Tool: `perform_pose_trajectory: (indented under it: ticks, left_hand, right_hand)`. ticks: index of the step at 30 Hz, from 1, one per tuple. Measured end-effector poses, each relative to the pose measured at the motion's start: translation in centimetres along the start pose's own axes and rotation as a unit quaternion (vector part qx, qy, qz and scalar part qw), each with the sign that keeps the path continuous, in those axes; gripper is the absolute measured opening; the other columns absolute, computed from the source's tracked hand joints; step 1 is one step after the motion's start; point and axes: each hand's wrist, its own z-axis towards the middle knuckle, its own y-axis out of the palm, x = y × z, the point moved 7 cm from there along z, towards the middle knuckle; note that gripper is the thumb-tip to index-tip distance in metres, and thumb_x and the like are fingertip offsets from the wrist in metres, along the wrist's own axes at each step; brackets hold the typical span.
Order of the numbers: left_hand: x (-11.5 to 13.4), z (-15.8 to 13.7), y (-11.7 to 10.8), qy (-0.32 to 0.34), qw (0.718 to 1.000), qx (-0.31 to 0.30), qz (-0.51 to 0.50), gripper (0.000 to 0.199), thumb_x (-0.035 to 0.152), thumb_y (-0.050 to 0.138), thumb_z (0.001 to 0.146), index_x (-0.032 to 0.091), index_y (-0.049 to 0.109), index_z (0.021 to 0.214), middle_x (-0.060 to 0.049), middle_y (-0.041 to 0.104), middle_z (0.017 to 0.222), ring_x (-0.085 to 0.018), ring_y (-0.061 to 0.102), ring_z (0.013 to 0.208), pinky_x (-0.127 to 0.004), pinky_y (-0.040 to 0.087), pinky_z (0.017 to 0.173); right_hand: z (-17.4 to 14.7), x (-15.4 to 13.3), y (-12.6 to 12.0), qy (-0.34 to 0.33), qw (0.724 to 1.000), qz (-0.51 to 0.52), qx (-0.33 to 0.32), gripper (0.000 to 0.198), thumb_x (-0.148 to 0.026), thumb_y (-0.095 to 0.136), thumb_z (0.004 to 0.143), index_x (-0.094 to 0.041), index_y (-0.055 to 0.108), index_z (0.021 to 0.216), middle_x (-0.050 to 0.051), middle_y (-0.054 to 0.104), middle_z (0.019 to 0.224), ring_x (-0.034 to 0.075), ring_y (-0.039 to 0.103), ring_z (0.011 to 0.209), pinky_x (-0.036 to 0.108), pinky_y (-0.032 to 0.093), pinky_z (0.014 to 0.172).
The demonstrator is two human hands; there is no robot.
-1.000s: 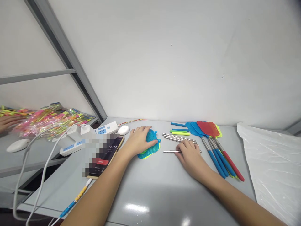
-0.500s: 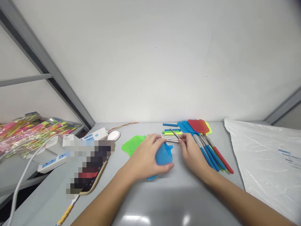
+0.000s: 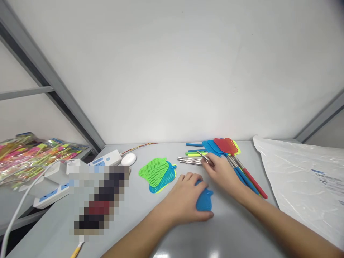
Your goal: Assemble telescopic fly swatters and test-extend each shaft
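Observation:
A blue perforated fly swatter head [image 3: 204, 197] is in the grip of my left hand [image 3: 185, 199], fingers curled over its far side and thumb at the near edge. My right hand [image 3: 220, 170] pinches a thin metal rod [image 3: 204, 156] that points up and to the left. Left of the hands, a green swatter head [image 3: 153, 171] overlaps a blue one [image 3: 168, 178], with a yellow edge showing beneath. More metal rods [image 3: 189, 161] lie behind my hands. Beyond them are blue, green and yellow handle tubes [image 3: 195, 153].
Swatters with blue and red handles [image 3: 252, 175] fan out on the right, their heads, including a red one [image 3: 225, 145], near the wall. A white plastic bag [image 3: 292, 179] covers the right side. Power strips [image 3: 106, 159], a white round object [image 3: 128, 159] and packaged goods [image 3: 40, 154] are at left.
My left hand has moved right and nearer with the blue swatter head, uncovering the stacked heads. My right hand keeps the metal rod and has shifted slightly; the view has tilted a little.

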Motion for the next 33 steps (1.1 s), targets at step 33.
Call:
perform_pose_trajectory:
  ticks: [33]
  left_hand:
    - [-3.2, -0.9, -3.4, -0.105, 0.936, 0.213, -0.261, 0.025, 0.045, 0.040, 0.095, 0.021, 0.047, 0.098, 0.000, 0.060, 0.085, -0.014, 0.056, 0.073, -0.027, 0.041, 0.066]
  right_hand:
    - [-2.8, -2.7, 2.0, 0.036, 0.923, 0.364, -0.117, 0.027, -0.048, 0.051, 0.088, -0.022, 0.046, 0.084, -0.003, 0.048, 0.069, 0.012, 0.046, 0.062, 0.024, 0.041, 0.056]
